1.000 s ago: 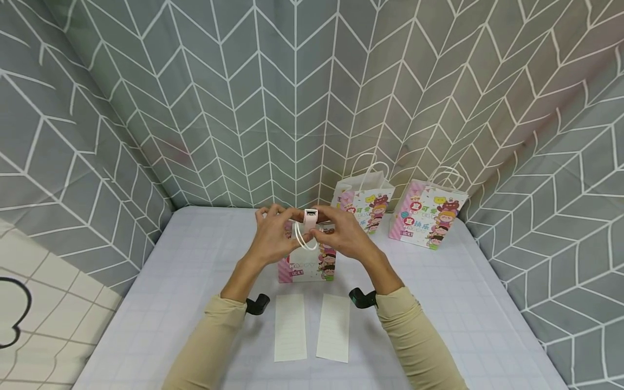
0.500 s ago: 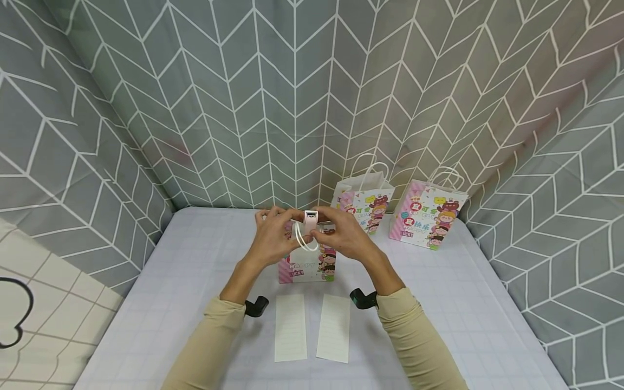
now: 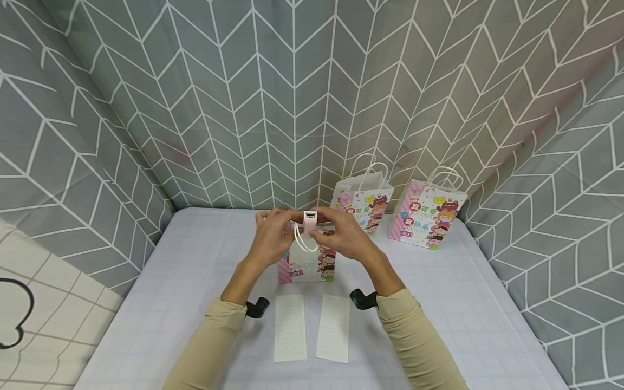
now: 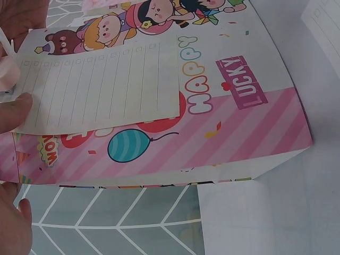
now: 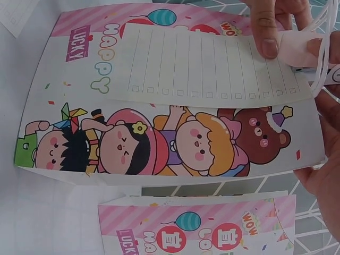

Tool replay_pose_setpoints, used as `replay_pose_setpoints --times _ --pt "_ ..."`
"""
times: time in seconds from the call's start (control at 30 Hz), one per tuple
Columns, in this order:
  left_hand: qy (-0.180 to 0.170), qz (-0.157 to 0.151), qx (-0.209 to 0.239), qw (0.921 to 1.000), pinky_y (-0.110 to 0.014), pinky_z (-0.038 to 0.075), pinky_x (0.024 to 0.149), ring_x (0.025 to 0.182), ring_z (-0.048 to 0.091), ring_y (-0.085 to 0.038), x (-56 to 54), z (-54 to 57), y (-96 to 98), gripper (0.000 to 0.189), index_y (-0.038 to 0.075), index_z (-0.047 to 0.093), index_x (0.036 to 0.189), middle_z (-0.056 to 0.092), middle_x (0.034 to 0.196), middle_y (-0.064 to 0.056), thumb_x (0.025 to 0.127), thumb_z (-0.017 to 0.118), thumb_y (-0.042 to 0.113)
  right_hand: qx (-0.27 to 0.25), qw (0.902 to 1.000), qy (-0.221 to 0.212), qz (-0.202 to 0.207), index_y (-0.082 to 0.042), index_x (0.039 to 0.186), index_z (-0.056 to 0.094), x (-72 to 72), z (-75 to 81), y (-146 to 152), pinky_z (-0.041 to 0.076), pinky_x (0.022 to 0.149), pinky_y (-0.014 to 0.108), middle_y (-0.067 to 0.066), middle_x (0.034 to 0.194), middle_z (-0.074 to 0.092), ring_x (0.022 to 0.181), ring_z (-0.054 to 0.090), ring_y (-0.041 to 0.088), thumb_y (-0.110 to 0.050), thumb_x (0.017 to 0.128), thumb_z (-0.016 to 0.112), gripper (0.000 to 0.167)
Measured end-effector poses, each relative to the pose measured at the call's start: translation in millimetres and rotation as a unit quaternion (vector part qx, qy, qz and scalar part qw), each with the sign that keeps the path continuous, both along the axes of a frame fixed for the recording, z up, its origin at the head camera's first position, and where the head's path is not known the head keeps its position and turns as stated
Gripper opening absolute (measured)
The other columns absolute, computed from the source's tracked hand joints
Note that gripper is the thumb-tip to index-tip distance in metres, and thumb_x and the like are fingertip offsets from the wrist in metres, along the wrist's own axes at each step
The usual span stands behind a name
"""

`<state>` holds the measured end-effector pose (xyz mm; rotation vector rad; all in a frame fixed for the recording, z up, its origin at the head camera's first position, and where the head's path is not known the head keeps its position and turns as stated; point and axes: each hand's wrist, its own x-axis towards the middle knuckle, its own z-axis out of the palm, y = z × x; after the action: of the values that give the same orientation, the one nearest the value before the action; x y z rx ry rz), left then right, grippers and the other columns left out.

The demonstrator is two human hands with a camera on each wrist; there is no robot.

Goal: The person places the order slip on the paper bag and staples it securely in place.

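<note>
A pink-and-white cartoon paper gift bag (image 3: 307, 273) stands at the middle of the table, its white cord handles (image 3: 303, 242) hanging forward. A lined checklist slip (image 5: 202, 66) lies flat on its front near the top edge. My left hand (image 3: 270, 241) pinches slip and bag together, thumb in front and fingers behind, as the left wrist view shows. My right hand (image 3: 348, 234) grips a small pale pink stapler (image 3: 310, 221) at the bag's top edge, over the slip. The handles partly cover the stapler in the right wrist view.
Two more lined slips (image 3: 290, 327) lie side by side in front of the bag. Two matching gift bags stand behind to the right, one nearer (image 3: 372, 208) and one farther right (image 3: 429, 216). A patterned grey curtain (image 3: 292, 108) hangs behind the table.
</note>
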<state>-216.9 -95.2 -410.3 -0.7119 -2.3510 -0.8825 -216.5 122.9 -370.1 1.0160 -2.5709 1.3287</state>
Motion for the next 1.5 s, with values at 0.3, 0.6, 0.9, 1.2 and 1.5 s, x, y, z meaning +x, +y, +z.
replay_pose_setpoints --times 0.3,0.6,0.9,1.2,1.5 --pt "-0.005 -0.005 0.008 0.9999 -0.055 0.025 0.094 0.1 0.059 -0.019 -0.8 -1.2 0.5 0.039 0.017 0.069 0.118 0.075 0.107 0.002 0.083 0.082 0.007 -0.006 0.9999 0.007 0.005 -0.011 0.131 0.063 -0.9 -0.8 -0.2 0.058 0.085 0.042 0.004 0.12 0.069 0.11 0.067 0.022 -0.018 0.091 0.076 0.043" --pt "-0.01 -0.006 0.007 0.9999 -0.052 0.027 0.092 0.098 0.06 -0.019 -0.8 -0.7 0.2 0.037 0.017 0.068 0.119 0.075 0.105 0.002 0.085 0.082 0.016 -0.016 0.9997 0.004 0.017 -0.012 0.132 0.062 -1.4 -0.3 0.4 0.058 0.085 0.04 0.005 0.12 0.069 0.111 0.067 0.022 -0.019 0.091 0.076 0.044" --pt "-0.013 -0.001 0.007 0.9999 -0.051 0.027 0.09 0.096 0.06 -0.019 -1.2 0.6 2.1 0.039 0.017 0.069 0.119 0.076 0.102 0.003 0.083 0.083 0.018 -0.036 0.9989 -0.027 0.015 0.005 0.131 0.059 25.2 32.3 -6.4 0.053 0.091 0.056 0.022 0.122 0.066 0.113 0.064 0.04 0.0 0.089 0.073 0.044" --pt "-0.017 -0.003 0.007 0.9998 -0.05 0.027 0.089 0.096 0.06 -0.02 -0.1 2.2 2.0 0.04 0.016 0.069 0.119 0.076 0.102 0.002 0.082 0.083 0.019 -0.039 0.9987 -0.029 0.015 0.004 0.132 0.058 24.0 30.7 -6.4 0.053 0.092 0.055 0.022 0.121 0.066 0.113 0.064 0.039 -0.001 0.09 0.072 0.044" --pt "-0.022 0.002 0.006 0.9997 -0.05 0.027 0.089 0.097 0.06 -0.019 0.1 2.1 2.7 0.04 0.017 0.068 0.12 0.076 0.102 0.004 0.083 0.083 0.021 -0.027 0.9989 -0.033 0.021 0.003 0.133 0.057 24.2 33.0 -5.3 0.053 0.092 0.053 0.021 0.123 0.066 0.115 0.064 0.038 -0.001 0.091 0.071 0.045"
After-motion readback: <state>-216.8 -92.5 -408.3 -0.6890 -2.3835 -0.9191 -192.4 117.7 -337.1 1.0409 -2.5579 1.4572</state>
